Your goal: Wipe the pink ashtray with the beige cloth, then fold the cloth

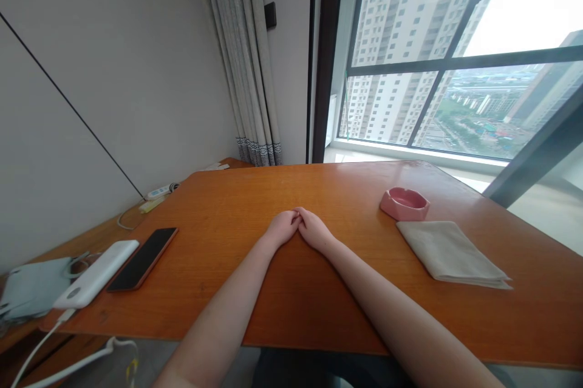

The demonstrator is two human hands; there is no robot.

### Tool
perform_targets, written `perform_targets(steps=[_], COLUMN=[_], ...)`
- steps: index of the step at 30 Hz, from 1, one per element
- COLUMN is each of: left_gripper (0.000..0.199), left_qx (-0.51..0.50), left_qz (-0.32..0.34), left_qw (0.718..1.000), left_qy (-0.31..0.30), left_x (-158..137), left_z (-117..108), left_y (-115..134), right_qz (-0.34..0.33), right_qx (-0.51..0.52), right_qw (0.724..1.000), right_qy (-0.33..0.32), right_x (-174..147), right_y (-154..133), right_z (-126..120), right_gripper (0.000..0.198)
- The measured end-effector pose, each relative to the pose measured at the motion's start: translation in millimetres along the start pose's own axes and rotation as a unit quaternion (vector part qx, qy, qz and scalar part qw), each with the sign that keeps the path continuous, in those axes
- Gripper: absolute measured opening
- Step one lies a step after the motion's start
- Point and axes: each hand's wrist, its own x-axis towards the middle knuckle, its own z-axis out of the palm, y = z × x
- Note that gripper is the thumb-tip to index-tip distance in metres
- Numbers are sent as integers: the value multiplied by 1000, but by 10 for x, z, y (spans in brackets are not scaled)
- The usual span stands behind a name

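My left hand (281, 228) and my right hand (314, 231) rest together on the brown wooden table (255, 194), touching at the fingertips and thumbs. Both are closed, their fingers curled and pressed against each other, and no object shows in them. To the right of my right hand lies a folded beige cloth (449, 251). Just behind that cloth sits a pink angular ashtray-like dish (404, 204). Over on the left, a dark-screened phone (143, 259) lies beside a white power bank (98, 274) with a white cable plugged into its near end.
A pale grey pouch or bundle (36, 288) with a cable lies at the far left edge. Behind it, a power strip (159, 192) rests by the wall. A curtain (246, 60) hangs at the back, and a large window (455, 66) fills the right.
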Motion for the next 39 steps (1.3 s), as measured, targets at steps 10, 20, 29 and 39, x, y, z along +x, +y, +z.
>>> perform_targets(steps=[10,20,29,39], left_gripper=[34,34,33,33], left_qx=[-6,-5,-11,-6], left_qz=[10,12,11,12], left_qw=[1000,1000,1000,1000], left_qy=[5,7,8,3], left_x=[12,9,3,23], left_z=[5,4,-7,25], left_y=[-10,-10,0,-37], right_qz=[-7,-8,-6,-3], right_qx=[9,18,14,13], right_qw=[1000,1000,1000,1000], right_qy=[6,5,4,1], right_x=[15,22,17,19], right_y=[37,52,34,16], right_z=[27,39,33,17], right_gripper=[41,40,40,41])
